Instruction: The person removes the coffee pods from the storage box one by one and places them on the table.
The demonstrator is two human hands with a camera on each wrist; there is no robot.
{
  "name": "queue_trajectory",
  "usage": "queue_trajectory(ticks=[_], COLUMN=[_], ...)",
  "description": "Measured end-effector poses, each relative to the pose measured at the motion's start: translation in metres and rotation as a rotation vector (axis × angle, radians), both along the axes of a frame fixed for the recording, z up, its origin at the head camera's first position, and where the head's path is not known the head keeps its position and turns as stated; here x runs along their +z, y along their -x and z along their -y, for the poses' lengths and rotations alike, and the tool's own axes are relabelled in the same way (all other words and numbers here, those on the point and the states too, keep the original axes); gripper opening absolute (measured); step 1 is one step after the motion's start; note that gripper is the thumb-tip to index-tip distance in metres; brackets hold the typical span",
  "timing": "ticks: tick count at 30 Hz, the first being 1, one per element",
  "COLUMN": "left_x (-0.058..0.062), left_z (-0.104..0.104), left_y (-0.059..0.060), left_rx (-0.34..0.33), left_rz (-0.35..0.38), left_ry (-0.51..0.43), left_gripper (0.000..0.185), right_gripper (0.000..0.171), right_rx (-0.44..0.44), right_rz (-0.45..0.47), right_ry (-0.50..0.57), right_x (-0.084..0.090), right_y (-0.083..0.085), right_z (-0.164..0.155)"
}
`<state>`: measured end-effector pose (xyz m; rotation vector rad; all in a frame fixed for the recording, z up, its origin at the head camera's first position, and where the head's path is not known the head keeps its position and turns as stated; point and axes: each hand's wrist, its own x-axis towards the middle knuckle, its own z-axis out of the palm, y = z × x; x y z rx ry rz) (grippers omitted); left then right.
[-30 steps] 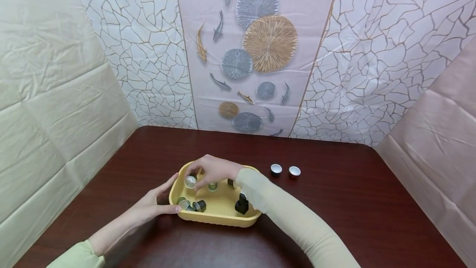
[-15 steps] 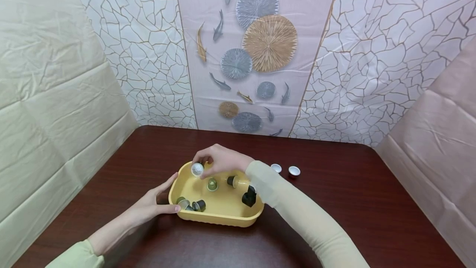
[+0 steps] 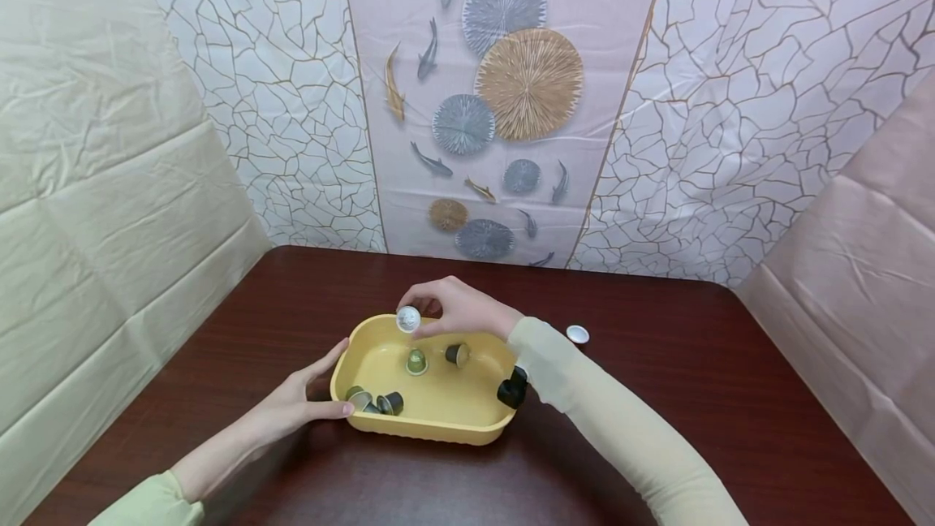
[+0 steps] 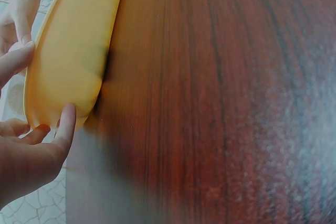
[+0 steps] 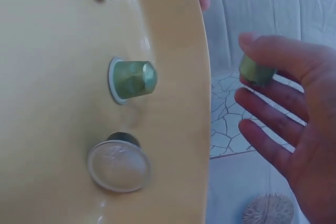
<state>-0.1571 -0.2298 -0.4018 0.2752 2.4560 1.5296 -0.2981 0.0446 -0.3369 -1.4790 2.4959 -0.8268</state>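
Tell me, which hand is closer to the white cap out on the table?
Right. The right hand is above the tray's far rim, pinching a capsule, nearer the cap. The left hand touches the tray's opposite end.

My tray is mustard yellow, plain, on a dark reddish-brown wood-grain table. Capsule in my right hand has a silver foil top & green body. In the tray: pale green capsule at 12, dark one w/ gold-ish face at 1, grey-green & black cluster at 8. A white-silver capsule sits on the table at 2 from the tray. Both sleeves are pale yellow-green. Backdrop: centre panel is pinkish w/ gold & grey-blue fan discs plus grey & gold fish; panels either side are white w/ gold crackle lines. Far left cloth is cream, far right cloth dusty pink.
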Motion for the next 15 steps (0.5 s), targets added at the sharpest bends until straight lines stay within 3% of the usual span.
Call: queue_trajectory(ticks=[6,15], left_x=[0.000,0.000], left_z=[0.001,0.000], left_y=[0.000,0.000], left_rx=[0.002,0.001], left_rz=[0.001,0.004], left_ry=[-0.001,-0.006], left_gripper=[0.097,0.098], right_gripper=[0.040,0.037], right_rx=[-0.089,-0.192], right_rz=[0.028,0.062], right_ry=[0.101,0.157], right_x=[-0.005,-0.014], right_y=[-0.006,-0.013], right_z=[-0.015,-0.041])
